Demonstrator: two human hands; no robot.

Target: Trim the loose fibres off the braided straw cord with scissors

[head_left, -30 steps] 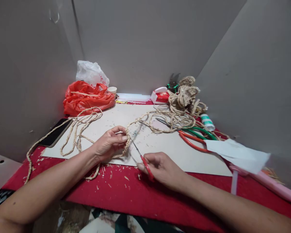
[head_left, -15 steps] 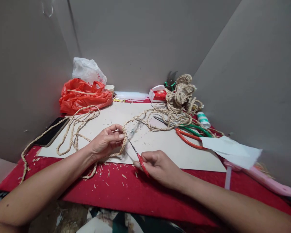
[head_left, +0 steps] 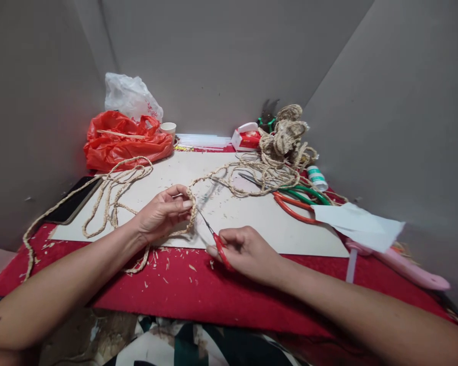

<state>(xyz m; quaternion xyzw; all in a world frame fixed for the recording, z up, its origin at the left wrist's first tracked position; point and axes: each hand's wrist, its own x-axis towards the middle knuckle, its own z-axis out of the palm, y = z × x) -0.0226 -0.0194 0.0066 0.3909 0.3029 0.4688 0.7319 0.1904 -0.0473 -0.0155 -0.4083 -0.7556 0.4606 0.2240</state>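
Between the thumb and fingers of my left hand is a tan braided straw rope, bent over the fingertips. My right hand is closed round the red handles of a small pair of scissors. Their thin metal blades point up and left, the tips at the rope beside my left thumb. I cannot tell whether the blades are apart. One length of rope lies in loose loops to the left; another runs right to a tangled pile.
A white board lies on a red cloth strewn with straw bits. Around it are a red plastic bag, a phone, a paper cup, large shears with orange and green handles, white paper and a pink tool.
The whole view has shifted slightly, so things sit a little higher and further left. Both hands keep nearly the same pose, with the scissors tips still at the rope.
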